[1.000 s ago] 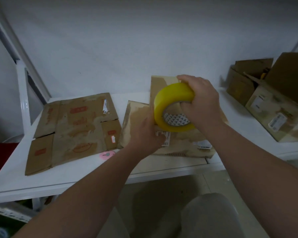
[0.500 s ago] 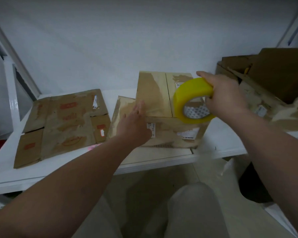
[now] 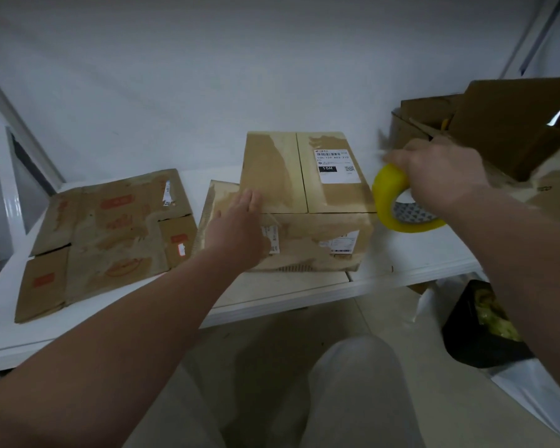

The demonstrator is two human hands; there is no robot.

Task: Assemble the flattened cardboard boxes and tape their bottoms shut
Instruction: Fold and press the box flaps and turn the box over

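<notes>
At the table's centre, a box sits under the flat, open left hand; at 3 o'clock, the right hand grips a tape roll, probably stretching tape. Steady pressure and taut tape should seal cleanly.

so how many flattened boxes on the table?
2: one flattened box at the table's left, another flattened box partly under the assembled box. More may hide beneath.

Yellow tape roll with grey-white patterned core, brown boxes, white table.
</notes>
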